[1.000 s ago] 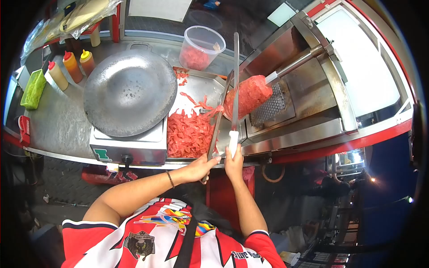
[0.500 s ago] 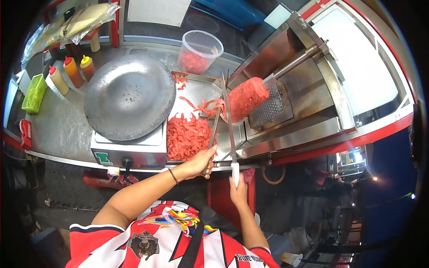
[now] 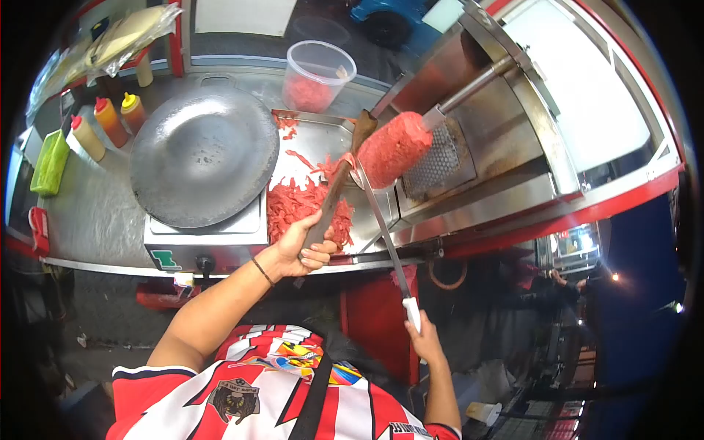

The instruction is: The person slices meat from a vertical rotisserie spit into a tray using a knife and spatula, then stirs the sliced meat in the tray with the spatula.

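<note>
My left hand (image 3: 302, 249) is closed around a long dark-brown paddle (image 3: 339, 183), its broad face showing and its far end beside the meat. With my right hand (image 3: 425, 340) I grip the white handle of a long knife (image 3: 384, 226). The blade slants up and left, and its tip is at the lower left side of the red meat stack (image 3: 394, 150) on a metal spit (image 3: 473, 95). Below the paddle, sliced red meat strips (image 3: 293, 209) lie heaped in a metal tray (image 3: 325, 126). A few strips hang near the paddle's middle.
A large dark round griddle (image 3: 205, 158) sits on a burner left of the tray. Behind the tray stands a clear bucket (image 3: 317, 77) with red meat inside. Sauce bottles (image 3: 110, 122) and a green container (image 3: 51, 163) are at the left. The metal grill housing (image 3: 491, 139) surrounds the spit.
My right hand has drawn the knife back, down and to the right. My left hand has shifted left, and the paddle has turned from its narrow edge to its broad face.
</note>
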Demonstrator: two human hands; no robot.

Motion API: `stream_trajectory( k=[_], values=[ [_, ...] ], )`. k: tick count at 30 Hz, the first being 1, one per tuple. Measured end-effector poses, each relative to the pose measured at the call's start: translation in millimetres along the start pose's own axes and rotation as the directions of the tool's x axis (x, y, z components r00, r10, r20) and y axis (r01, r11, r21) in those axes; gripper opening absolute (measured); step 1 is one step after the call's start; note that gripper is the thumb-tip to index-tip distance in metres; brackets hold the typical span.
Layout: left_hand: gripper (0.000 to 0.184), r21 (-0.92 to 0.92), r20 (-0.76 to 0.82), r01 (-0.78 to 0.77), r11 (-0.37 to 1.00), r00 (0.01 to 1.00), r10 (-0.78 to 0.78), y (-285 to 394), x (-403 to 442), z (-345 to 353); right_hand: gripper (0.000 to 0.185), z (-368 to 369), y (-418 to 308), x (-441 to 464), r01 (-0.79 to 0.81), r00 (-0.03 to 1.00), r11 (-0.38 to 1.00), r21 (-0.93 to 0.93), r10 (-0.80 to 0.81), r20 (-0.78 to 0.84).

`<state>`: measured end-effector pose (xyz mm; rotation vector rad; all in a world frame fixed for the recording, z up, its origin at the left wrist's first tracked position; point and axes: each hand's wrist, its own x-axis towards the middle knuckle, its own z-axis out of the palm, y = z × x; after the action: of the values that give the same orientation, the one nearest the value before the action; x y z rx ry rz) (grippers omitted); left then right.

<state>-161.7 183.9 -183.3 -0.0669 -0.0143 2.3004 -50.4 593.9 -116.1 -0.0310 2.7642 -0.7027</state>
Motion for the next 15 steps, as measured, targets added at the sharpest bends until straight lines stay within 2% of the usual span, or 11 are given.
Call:
stream_trajectory(
  k=[2, 6, 9, 10, 13, 15],
  values=[
    [0.05, 0.0, -0.035, 0.023, 1.0, 0.999, -0.023, 6, -3, 2, 0.029, -12, -17, 6, -0.053, 0.997, 0.998, -0.015, 0.054, 0.05],
    [0.049, 0.083, -0.094, 0.043, 0.996, 0.995, -0.035, 10, -10, 5, 0.028, -28, -12, -17, 0.008, 1.0, 1.0, -0.024, -0.008, 0.002],
    [0.049, 0.141, -0.119, 0.065, 0.988, 0.992, -0.048, 9, -14, 2, 0.028, -41, -15, -17, -0.097, 0.995, 0.993, -0.072, 0.098, 0.011],
    [0.048, 0.176, -0.152, 0.071, 0.982, 0.987, -0.044, 5, -18, 1, 0.027, -47, -23, -13, -0.034, 0.999, 0.997, -0.065, 0.035, 0.01],
    [0.047, 0.311, -0.224, 0.096, 0.945, 0.974, -0.025, 4, -28, 3, 0.025, -73, -26, -16, 0.023, 1.0, 0.999, -0.027, -0.024, -0.018],
    [0.047, 0.452, -0.379, 0.134, 0.882, 0.924, 0.054, -10, -39, 11, 0.021, -80, -17, -12, 0.006, 1.0, 0.997, 0.075, -0.004, -0.029]
  ],
)
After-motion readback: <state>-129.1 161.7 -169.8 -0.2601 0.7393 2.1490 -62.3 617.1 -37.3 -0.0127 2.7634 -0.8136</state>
